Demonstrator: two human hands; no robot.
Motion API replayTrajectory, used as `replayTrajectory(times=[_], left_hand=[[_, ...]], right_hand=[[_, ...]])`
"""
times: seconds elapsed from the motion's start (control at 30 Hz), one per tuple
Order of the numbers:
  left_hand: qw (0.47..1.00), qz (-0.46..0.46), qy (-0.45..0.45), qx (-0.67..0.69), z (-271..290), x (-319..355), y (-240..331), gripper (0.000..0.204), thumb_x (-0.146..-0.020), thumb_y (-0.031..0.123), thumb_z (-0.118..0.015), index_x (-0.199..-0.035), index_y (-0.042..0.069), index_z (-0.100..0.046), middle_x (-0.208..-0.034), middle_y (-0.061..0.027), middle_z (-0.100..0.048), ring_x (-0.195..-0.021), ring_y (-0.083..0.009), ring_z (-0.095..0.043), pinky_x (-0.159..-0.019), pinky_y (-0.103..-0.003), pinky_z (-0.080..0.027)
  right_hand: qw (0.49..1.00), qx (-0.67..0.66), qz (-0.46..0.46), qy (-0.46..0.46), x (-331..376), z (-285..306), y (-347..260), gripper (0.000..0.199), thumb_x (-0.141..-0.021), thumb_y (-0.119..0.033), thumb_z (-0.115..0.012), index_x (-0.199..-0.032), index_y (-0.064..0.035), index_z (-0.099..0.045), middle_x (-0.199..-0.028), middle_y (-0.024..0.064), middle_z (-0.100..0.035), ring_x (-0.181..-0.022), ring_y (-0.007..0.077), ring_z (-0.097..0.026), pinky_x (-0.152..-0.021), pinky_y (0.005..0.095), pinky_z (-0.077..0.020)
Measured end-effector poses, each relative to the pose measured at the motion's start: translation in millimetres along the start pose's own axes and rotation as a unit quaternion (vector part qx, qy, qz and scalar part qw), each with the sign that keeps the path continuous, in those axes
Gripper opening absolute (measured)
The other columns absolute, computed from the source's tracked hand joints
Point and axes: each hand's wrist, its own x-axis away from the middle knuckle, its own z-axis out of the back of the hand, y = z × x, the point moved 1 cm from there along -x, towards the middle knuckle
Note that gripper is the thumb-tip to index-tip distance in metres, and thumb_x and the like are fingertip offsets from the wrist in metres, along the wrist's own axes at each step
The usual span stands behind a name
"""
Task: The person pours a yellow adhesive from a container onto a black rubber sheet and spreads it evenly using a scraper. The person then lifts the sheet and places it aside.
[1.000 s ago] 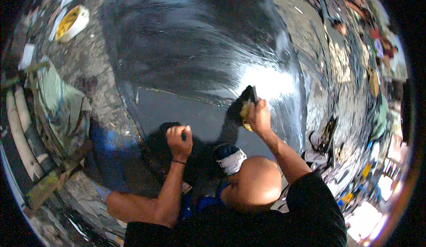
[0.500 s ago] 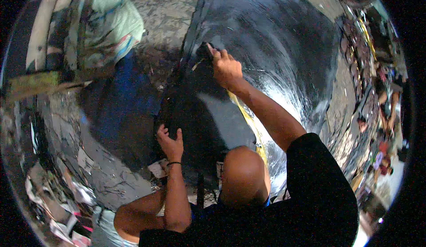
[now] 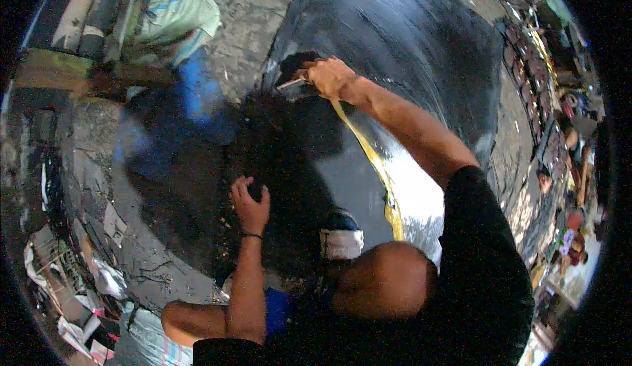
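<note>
Right hand (image 3: 331,78) and left hand (image 3: 251,206) are well apart. We see the right one closed around a thin, pale-edged tool (image 3: 291,84), which juts left from its fingers over the far left part of a large, glossy black sheet (image 3: 401,60). The left one, nearer and further left, hangs with its fingers loosely curled and its thumb spread, gripping nothing we can see; a dark band (image 3: 251,235) circles its wrist. On the sheet, a yellow streak (image 3: 375,158) starts just beside the right wrist and runs near and to the right. At far left we find a pale green sack (image 3: 178,4) beside round poles (image 3: 99,12). Coloured stripes mark the sack; any lettering there is too blurred for us to read.
</note>
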Motion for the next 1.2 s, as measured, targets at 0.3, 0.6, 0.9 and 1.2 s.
replayTrajectory(times=[0.3, 0.6, 0.9, 1.2], left_hand=[[0.971, -0.196, -0.133, -0.029, 72, -72, -48, 0.029, -0.084, 0.021, -0.069, -0.108, 0.007, -0.059, -0.11, -0.0121, -0.058, -0.105, -0.0345, -0.056, -0.09, -0.046, -0.046], [0.897, -0.344, -0.27, -0.062, 83, -77, -80, 0.043, -0.085, 0.018, -0.07, -0.122, 0.004, -0.053, -0.123, -0.0167, -0.049, -0.116, -0.0375, -0.05, -0.096, -0.046, -0.045], [0.915, -0.318, -0.249, -0.007, 62, -34, -115, 0.075, -0.09, 0.043, -0.063, -0.143, -0.005, -0.038, -0.127, -0.0257, -0.046, -0.116, -0.0431, -0.046, -0.102, -0.049, -0.038], [0.928, -0.296, -0.224, 0.035, 57, -14, -121, 0.078, -0.083, 0.025, -0.072, -0.141, -0.01, -0.033, -0.124, -0.0242, -0.042, -0.115, -0.0413, -0.045, -0.1, -0.046, -0.04]], right_hand=[[0.993, -0.118, 0.021, 0.017, 303, -102, -46, 0.063, -0.076, 0.0, -0.06, -0.13, -0.0303, -0.061, -0.122, -0.0009, -0.065, -0.112, 0.0233, -0.06, -0.095, 0.0428, -0.0475], [0.816, -0.113, -0.408, 0.394, 457, -147, -168, 0.048, -0.085, 0.009, -0.057, -0.13, -0.006, -0.057, -0.116, 0.0215, -0.058, -0.109, 0.0388, -0.057, -0.088, 0.0424, -0.0497], [0.655, -0.184, -0.675, 0.285, 534, -210, -266, 0.024, -0.088, -0.021, -0.066, -0.095, 0.0021, -0.066, -0.078, 0.0226, -0.067, -0.073, 0.0371, -0.068, -0.066, 0.0441, -0.0522], [0.645, -0.189, -0.679, 0.297, 353, -186, -197, 0.036, -0.083, -0.03, -0.06, -0.089, 0.0048, -0.068, -0.079, 0.0265, -0.068, -0.077, 0.0426, -0.067, -0.071, 0.0491, -0.0531]])
